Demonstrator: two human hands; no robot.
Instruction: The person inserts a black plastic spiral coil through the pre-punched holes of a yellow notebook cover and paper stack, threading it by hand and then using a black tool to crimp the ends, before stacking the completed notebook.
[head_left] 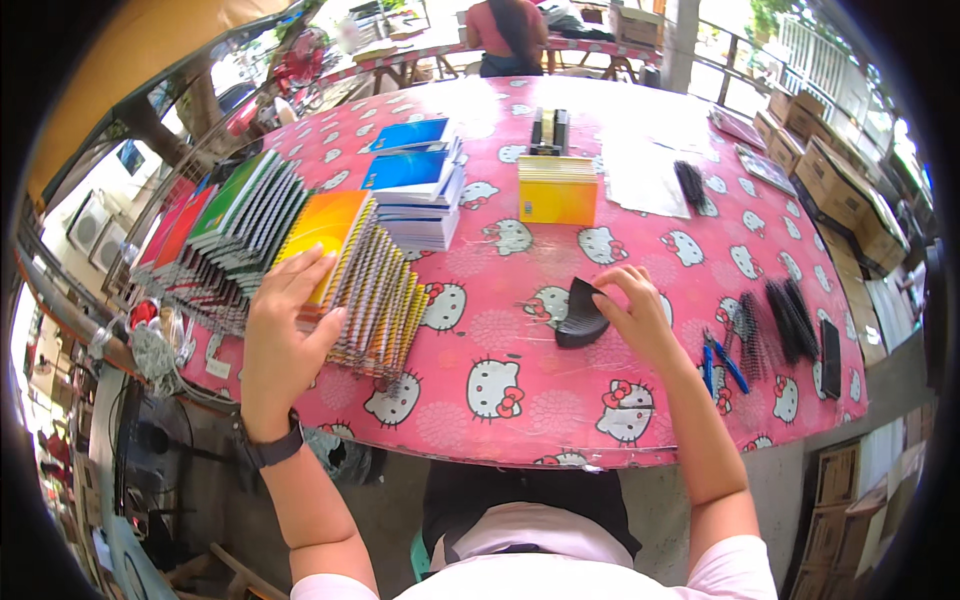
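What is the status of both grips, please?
Left grip on yellow spiral notebooks. Right grip touching black curved stack. Blue-handled pliers lie farther right.

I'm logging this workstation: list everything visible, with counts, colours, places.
Table: one, pink, centre
Spiral notebooks: many, yellow, left
Other notebooks: many, green, red, left
Blue notebooks: several, blue, back left
Upright pads: several, yellow, back centre
Fanned stack: one, black, centre
Papers: uncounted, white, back right
Coil bundles: several, black, right
Cutters: one, blue, right
Slab: one, black, right
Boxes: several, brown, far right
Person: one, pink top, background
Watch: one, black, left wrist
Left fingers: on spiral notebooks
Right fingers: touching fanned stack
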